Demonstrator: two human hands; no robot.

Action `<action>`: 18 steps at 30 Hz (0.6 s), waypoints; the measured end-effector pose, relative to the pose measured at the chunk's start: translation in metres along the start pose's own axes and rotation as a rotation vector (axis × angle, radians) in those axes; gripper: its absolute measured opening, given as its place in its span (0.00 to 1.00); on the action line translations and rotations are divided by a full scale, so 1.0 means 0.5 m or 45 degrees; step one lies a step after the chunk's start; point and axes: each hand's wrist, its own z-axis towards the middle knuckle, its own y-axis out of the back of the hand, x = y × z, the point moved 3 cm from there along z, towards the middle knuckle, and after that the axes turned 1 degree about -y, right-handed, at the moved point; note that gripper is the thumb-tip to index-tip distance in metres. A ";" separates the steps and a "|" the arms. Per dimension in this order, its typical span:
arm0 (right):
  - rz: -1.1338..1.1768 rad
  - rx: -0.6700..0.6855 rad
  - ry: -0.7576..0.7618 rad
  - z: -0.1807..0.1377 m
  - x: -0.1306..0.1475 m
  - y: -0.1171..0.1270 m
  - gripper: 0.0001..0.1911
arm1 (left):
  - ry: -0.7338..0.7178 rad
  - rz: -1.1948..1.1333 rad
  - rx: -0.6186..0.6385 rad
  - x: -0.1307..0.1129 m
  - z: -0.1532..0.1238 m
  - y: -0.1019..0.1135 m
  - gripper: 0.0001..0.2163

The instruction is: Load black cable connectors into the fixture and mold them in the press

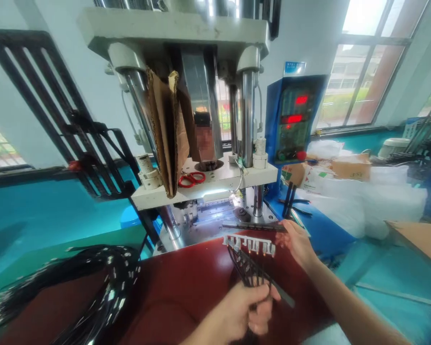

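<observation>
Low in the middle, my left hand [253, 306] is closed around several thin black cables [249, 268]. At their upper ends is a row of whitish connector pieces [249, 244], with small copper-coloured tips. A flat grey strip [283, 292] sticks out past the fingers of this hand; its kind is unclear. Farther right, my right hand [298, 242] pinches one end of a long dark bar [255, 226], held level just above the connector row. Behind the bar is the lit lower bed [215, 211] of a press machine.
A big bundle of black cables [115, 278] lies on the left of the dark red table [187, 278]. Red-handled scissors [191, 179] and folded cardboard [168, 134] rest on the press plate. A blue control box [294, 120], pliers [298, 206] and white bags [377, 196] are at right.
</observation>
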 end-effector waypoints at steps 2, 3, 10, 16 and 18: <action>-0.031 -0.045 -0.017 -0.006 -0.014 0.039 0.12 | 0.017 0.001 -0.013 -0.003 0.004 0.005 0.09; -0.045 -0.067 -0.027 -0.009 -0.023 0.058 0.13 | 0.023 0.003 -0.022 -0.004 0.004 0.007 0.09; -0.312 0.106 -0.112 -0.033 -0.045 0.148 0.17 | 0.045 0.013 -0.065 -0.001 0.009 0.012 0.09; -1.336 0.326 0.495 -0.054 -0.007 0.158 0.05 | 0.057 0.039 -0.127 0.001 0.013 0.011 0.11; -1.414 0.303 0.602 -0.062 0.009 0.145 0.08 | 0.065 0.054 -0.132 0.002 0.013 0.009 0.11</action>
